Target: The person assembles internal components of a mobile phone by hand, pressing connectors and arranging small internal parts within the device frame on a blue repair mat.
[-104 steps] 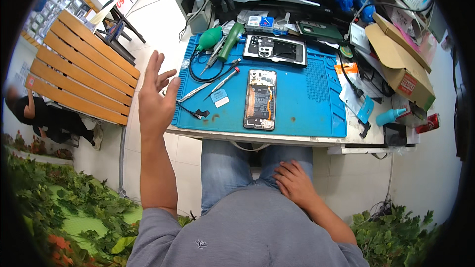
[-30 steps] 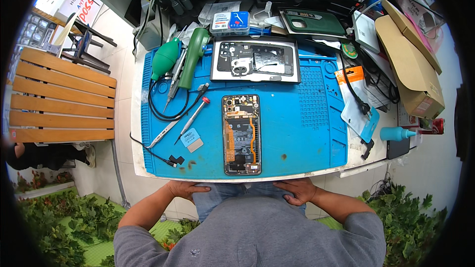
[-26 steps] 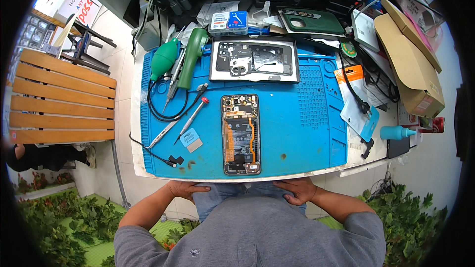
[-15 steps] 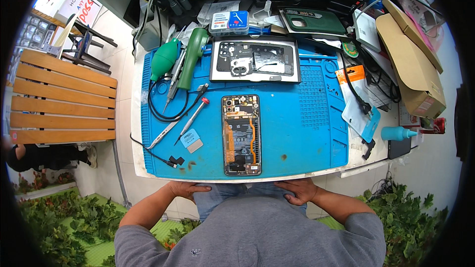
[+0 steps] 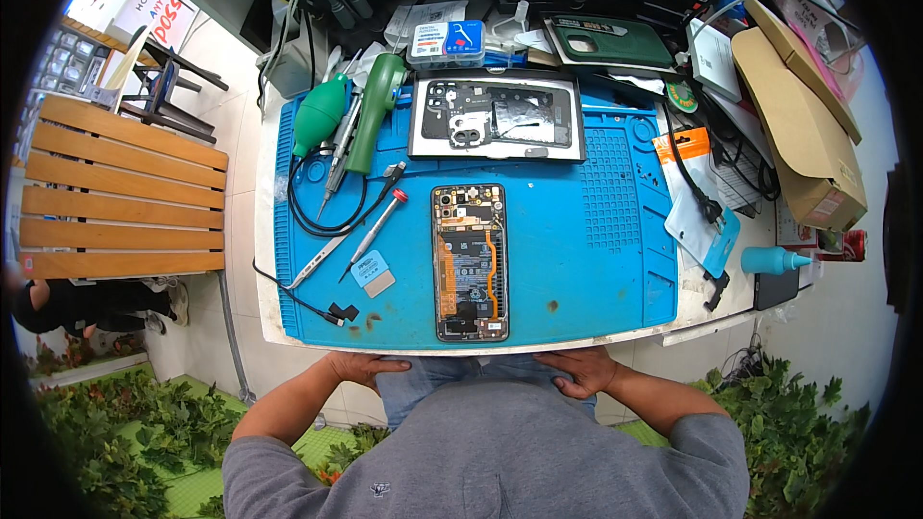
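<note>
My left hand (image 5: 361, 367) and my right hand (image 5: 577, 370) rest on my jeans just below the bench's front edge, both empty, fingers loosely extended and partly hidden. Above them, an opened phone (image 5: 470, 262) with orange flex cables lies on the blue mat (image 5: 548, 250). Left of it are a red-capped screwdriver (image 5: 375, 231), tweezers (image 5: 317, 263), a black cable (image 5: 306, 297) and a small blue card (image 5: 370, 272). Behind the phone sits a shallow box (image 5: 417, 144) holding dark phone parts, beside a green bulb blower (image 5: 319, 113) and a green-handled tool (image 5: 375, 115).
The cluttered back holds a small plastic case (image 5: 445, 42) and green phone case (image 5: 606, 41). At right are cardboard (image 5: 793, 144), a bagged cable (image 5: 697, 221) and a teal bottle (image 5: 769, 259). A slatted wooden seat (image 5: 120, 187) stands left, with a person's dark-clothed legs (image 5: 96, 308) beyond.
Since the earliest frame, my raised left hand has dropped to my thigh, my right hand has shifted rightward, and the view has tilted. Over the last second, both hands have stayed still.
</note>
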A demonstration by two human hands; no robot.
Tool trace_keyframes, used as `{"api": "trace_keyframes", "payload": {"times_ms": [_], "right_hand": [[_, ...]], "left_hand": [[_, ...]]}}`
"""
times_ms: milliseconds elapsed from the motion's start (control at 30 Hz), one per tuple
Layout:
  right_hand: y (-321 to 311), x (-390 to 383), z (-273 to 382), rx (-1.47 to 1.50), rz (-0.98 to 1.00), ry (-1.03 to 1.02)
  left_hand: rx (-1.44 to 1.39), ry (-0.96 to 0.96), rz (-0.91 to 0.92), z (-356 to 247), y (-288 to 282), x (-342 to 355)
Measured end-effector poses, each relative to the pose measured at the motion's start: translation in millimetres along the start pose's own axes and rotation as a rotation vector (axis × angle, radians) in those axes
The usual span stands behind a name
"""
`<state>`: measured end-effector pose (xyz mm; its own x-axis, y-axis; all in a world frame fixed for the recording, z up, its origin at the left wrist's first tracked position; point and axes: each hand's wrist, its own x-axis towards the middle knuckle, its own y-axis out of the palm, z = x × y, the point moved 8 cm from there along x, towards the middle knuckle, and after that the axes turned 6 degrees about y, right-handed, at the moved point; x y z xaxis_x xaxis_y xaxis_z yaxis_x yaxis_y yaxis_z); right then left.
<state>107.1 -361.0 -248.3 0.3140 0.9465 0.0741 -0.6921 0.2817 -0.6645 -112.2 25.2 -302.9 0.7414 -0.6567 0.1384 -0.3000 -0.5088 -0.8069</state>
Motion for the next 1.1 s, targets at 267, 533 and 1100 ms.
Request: {"api": "trace_keyframes", "payload": {"times_ms": [267, 533, 1100], "right_hand": [[1.8, -1.5, 0.7, -0.008, -0.013, 0.007], [8.8, -2.4, -15.4, 0.151, 0.030, -0.028], [13.0, -34.1, -95.3, 0.227, -0.322, 0.612]], "left_hand": [[0.089, 0.012, 0.058, 10.1, 10.7, -14.2], [0.204, -0.056, -0.059, 14.3, 22.2, -41.8], [0.264, -0.155, -0.013, 3.0, -11.1, -11.7]]}}
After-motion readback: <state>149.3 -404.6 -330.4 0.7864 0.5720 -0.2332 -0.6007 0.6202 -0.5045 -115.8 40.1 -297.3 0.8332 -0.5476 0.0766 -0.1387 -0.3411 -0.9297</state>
